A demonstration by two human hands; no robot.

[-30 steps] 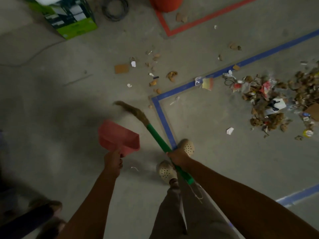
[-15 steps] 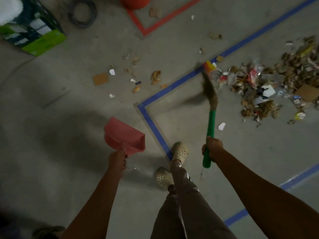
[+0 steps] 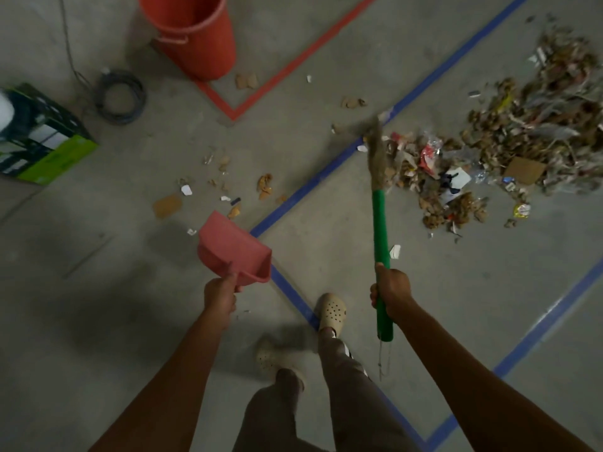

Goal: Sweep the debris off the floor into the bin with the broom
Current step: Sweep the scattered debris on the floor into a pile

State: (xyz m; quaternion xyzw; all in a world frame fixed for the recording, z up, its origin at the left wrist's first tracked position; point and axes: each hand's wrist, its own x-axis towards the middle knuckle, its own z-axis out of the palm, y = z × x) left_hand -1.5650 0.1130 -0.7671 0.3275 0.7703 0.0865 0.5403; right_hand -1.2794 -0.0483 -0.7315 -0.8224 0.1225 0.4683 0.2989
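Note:
My right hand (image 3: 391,288) grips the green handle of a broom (image 3: 380,230). Its brown bristles point away from me and reach the left edge of a big debris pile (image 3: 509,151) of leaves, paper and wrappers. My left hand (image 3: 220,296) holds a red dustpan (image 3: 233,247) by its handle, above the floor. An orange-red bin (image 3: 195,34) stands upright at the top, beside a red tape corner. Smaller scraps (image 3: 225,187) lie scattered on the floor between the dustpan and the bin.
Blue tape lines (image 3: 313,181) cross the grey concrete floor. A green and black box (image 3: 42,141) sits at the left, with a coil of cable (image 3: 119,97) behind it. My feet in pale clogs (image 3: 331,313) stand by the blue tape.
The broom swung from my left over to the right and now points straight at the pile's edge. The view tilted up, bringing the bin into sight. The dustpan stays in my left hand.

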